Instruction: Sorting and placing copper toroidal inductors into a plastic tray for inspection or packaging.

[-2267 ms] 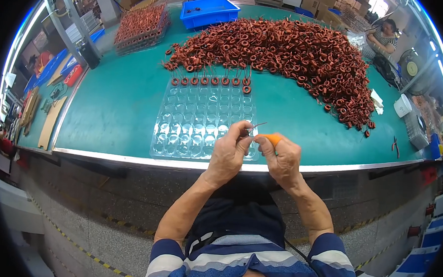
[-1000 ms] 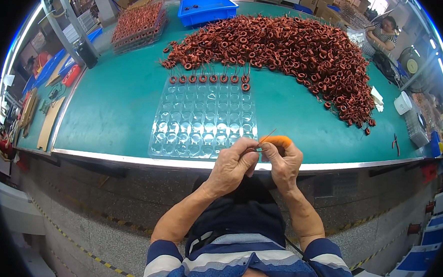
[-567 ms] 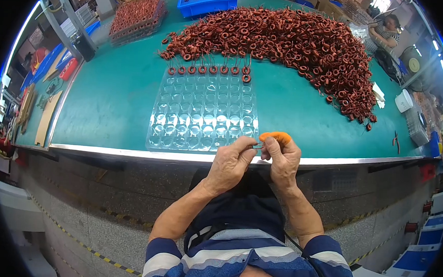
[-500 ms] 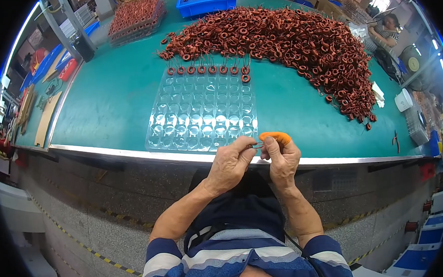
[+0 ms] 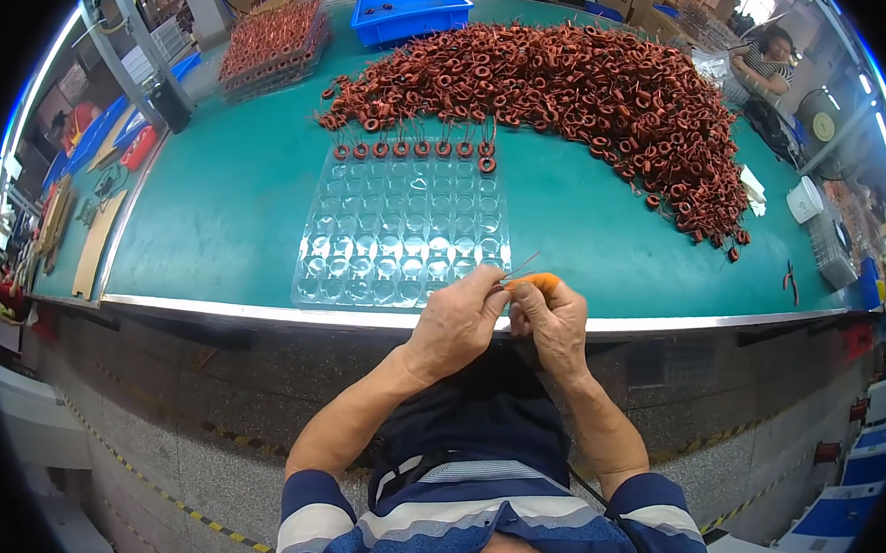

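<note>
Wire (image 5: 524,265) pokes up beside the left hand (image 5: 454,319), near the tray's (image 5: 315,235) near right corner; that hand is pinched tight, probably on a small coil, but the fingers hide its body; the right hand (image 5: 558,330) is curled close against it, thumb up to an orange thing (image 5: 538,280) at the index finger, sleeve or tool I can't tell, and whether it has the wire too is hidden; going by the ring coils (image 5: 422,148) along the tray's far side and the big pile (image 5: 583,89) on the bench (image 5: 215,225), I'd guess these are light, hard little rings with thin, springy leads; I'd hold the ring body by its rim and go easy on the leads, since they'd likely kink; the winding might scuff too
</note>
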The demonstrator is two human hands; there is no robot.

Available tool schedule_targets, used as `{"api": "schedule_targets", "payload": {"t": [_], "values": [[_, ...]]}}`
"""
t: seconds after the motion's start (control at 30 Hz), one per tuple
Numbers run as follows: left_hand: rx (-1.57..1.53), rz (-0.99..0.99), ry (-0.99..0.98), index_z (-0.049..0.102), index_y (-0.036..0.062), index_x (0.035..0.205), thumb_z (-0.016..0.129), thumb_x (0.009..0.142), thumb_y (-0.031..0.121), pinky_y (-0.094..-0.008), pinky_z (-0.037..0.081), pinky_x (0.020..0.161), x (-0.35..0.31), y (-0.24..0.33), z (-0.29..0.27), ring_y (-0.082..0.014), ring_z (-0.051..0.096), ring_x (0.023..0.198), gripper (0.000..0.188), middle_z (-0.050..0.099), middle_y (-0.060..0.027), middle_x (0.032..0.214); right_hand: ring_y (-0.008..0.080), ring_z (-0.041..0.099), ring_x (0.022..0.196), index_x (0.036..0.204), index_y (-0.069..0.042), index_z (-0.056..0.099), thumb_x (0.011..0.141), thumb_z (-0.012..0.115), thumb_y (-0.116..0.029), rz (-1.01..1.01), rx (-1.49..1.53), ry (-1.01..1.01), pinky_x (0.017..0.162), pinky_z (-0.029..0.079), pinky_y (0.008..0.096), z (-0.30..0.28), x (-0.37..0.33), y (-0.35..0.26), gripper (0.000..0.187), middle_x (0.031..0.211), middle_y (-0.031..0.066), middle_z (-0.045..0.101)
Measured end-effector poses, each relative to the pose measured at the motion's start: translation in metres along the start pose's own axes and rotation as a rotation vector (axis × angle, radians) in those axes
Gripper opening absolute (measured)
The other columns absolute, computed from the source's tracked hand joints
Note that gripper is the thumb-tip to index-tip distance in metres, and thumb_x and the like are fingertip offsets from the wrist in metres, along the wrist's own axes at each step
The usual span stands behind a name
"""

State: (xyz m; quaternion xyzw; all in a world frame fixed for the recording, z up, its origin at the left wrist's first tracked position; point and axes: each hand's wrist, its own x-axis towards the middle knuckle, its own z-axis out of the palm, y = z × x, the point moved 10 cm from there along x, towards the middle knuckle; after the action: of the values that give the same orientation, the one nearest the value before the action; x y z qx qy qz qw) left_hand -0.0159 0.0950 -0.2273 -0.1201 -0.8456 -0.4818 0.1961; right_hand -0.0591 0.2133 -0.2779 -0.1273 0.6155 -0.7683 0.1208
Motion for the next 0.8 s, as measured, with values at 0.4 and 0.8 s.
{"api": "schedule_targets", "payload": {"t": [0.4, 0.8], "values": [[0.045, 0.023, -0.545, 0.053, 0.0037, 0.11, 0.068, 0.085, 0.013, -0.0399, 0.05, 0.075, 0.007, 0.014, 0.002, -0.0329, 0.062, 0.088, 0.031, 0.059, -0.0149, 0.093, 0.0061, 0.052, 0.052, 0.085, -0.001, 0.065, 0.089, 0.067, -0.024, 0.233, 0.143, -0.209, 0.047, 0.039, 0.0189, 0.009, 0.005, 0.008, 0.023, 0.065, 0.0009, 0.059], [-0.769, -0.271, -0.189, 0.048, 0.0013, 0.11, 0.067, 0.09, 0.014, -0.0283, 0.051, 0.069, -0.012, -0.022, 0.015, -0.0172, 0.062, 0.074, 0.03, 0.059, -0.0077, 0.085, 0.0036, 0.049, 0.052, 0.083, 0.001, 0.064, 0.089, 0.067, -0.014, -0.049, -0.127, 0.015, 0.045, 0.037, 0.0196, -0.002, -0.003, -0.029, 0.016, 0.063, 0.0002, 0.061]]}}
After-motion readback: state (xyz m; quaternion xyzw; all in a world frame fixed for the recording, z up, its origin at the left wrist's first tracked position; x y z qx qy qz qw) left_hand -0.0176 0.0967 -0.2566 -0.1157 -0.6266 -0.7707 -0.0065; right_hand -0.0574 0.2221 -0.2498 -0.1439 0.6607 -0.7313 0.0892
